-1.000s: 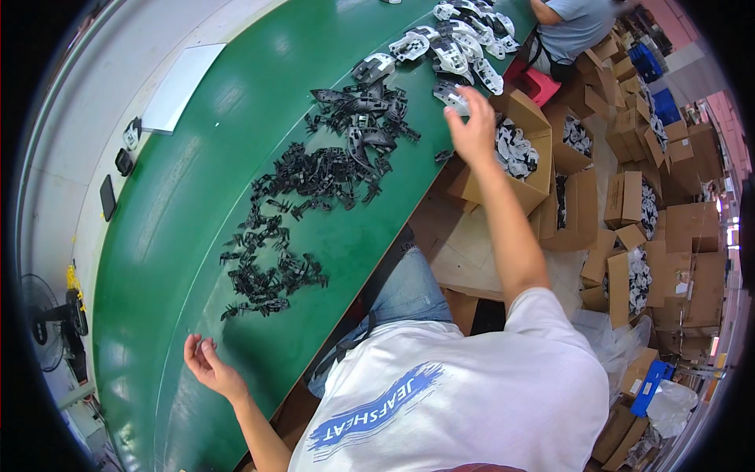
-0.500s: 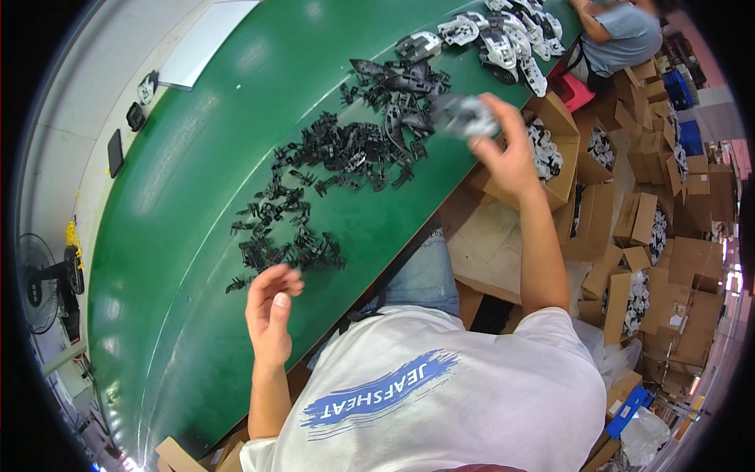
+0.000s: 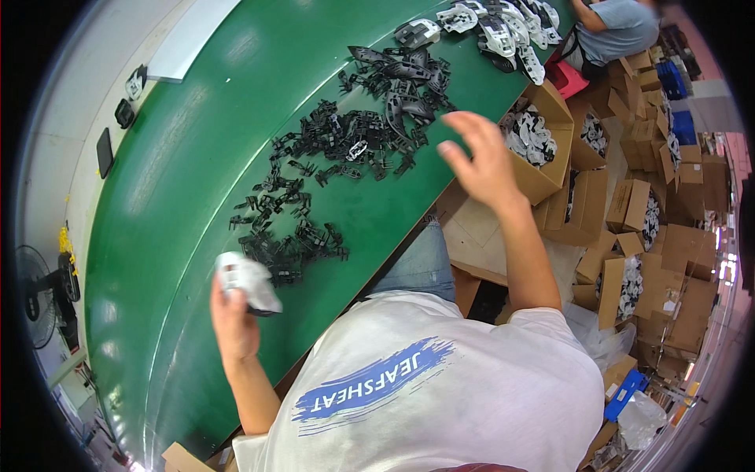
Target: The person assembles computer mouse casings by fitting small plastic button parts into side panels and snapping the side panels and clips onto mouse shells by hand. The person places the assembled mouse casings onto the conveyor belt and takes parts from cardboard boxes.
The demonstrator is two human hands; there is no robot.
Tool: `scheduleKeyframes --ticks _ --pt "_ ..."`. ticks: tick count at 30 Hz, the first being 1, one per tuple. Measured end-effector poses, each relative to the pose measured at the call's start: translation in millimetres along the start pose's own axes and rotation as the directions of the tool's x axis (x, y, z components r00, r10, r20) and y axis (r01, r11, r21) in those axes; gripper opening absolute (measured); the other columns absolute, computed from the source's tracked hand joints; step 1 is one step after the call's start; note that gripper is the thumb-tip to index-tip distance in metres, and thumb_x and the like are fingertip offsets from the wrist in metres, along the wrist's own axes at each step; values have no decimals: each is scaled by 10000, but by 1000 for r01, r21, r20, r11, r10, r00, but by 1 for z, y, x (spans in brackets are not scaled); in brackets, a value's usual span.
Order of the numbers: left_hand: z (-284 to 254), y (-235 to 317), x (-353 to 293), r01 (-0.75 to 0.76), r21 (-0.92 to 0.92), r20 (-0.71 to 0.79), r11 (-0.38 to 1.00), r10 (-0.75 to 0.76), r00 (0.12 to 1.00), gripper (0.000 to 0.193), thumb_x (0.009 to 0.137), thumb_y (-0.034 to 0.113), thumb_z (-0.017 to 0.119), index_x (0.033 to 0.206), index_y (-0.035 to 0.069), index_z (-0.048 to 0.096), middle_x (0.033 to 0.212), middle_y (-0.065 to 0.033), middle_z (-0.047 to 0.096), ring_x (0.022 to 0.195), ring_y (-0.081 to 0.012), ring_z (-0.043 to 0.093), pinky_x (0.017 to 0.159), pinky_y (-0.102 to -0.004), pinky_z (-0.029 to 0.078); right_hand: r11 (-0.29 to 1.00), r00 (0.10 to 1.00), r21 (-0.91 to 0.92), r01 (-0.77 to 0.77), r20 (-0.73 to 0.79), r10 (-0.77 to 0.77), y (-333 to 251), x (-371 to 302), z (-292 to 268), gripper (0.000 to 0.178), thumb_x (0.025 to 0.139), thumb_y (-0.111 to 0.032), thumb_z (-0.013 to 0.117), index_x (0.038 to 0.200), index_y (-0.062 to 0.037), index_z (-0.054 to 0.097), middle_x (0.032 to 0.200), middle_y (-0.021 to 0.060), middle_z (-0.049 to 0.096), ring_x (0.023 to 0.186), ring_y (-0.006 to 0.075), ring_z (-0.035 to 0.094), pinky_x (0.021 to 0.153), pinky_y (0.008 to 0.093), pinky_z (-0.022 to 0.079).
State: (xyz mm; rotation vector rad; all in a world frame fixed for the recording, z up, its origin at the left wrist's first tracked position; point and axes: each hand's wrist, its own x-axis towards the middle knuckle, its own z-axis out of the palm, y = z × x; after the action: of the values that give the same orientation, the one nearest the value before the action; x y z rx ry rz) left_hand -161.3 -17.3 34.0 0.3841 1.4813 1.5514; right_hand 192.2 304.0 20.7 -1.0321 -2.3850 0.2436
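My left hand [image 3: 233,330] is closed on a white and grey plastic shell [image 3: 250,285], slightly blurred, above the green table [image 3: 181,228]. To its right and farther back lies a loose heap of small black plastic clips [image 3: 295,244], which continues into a denser black pile [image 3: 338,138]. My right hand [image 3: 484,165] is empty, its fingers and thumb apart, over the table's front edge. Beyond it are curved black plastic shells [image 3: 405,106]. Several white and black shells [image 3: 497,35] lie at the far right end.
An open cardboard box [image 3: 550,169] of white parts stands right of the table, with several more cartons [image 3: 629,208] behind it. A person [image 3: 617,27] sits at the far right by a red stool [image 3: 566,81]. A white board [image 3: 189,43] and a phone-like dark slab [image 3: 104,153] lie along the far side.
The white and grey shell has passed from my right hand to my left. My left hand has shifted left, and my right hand has let go and opened.
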Motion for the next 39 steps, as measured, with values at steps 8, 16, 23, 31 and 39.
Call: scheduleKeyframes --ticks 8,16,23,31,39 --pt "-120 -32 -45 24 308 -500 951 140 855 468 1047 276 656 1421 21 537 1283 -77 644 1152 -167 600 1028 -333 460 963 968 -109 -247 -62 241 69 -34 26 263 1002 -161 671 1241 -62 723 1231 128 678 1122 328 654 952 413 529" --pt "-95 -47 -32 39 488 -607 872 307 733 556 1053 327 652 1470 -10 507 1308 -121 620 1140 -186 595 1026 -322 468 959 958 225 -173 -189 217 23 13 60 179 1027 -134 657 1159 -50 744 1000 95 693 856 211 664 781 320 533" --pt "-90 -56 -24 158 809 -476 566 474 741 440 1049 304 637 1379 17 600 1370 -134 550 1231 -263 527 1068 -394 422 992 985 17 -129 115 126 -33 39 56 244 944 -225 759 1108 -45 754 884 91 682 749 238 666 709 363 548" --pt "-5 -26 -24 -272 766 -191 582 611 769 404 1013 104 627 1403 3 587 1339 -123 628 1245 -210 581 1088 -365 448 1000 986 -14 14 -166 -16 -52 51 45 149 915 -162 756 1020 -57 760 905 82 718 765 286 704 700 383 569" --pt "132 -15 4 -159 1 276 987 153 949 705 1096 360 524 1656 38 239 1589 -177 429 1364 -255 510 1156 -414 410 863 904 281 419 -220 -368 -158 0 54 240 795 -79 826 1024 -79 755 879 44 685 690 232 669 592 350 541"
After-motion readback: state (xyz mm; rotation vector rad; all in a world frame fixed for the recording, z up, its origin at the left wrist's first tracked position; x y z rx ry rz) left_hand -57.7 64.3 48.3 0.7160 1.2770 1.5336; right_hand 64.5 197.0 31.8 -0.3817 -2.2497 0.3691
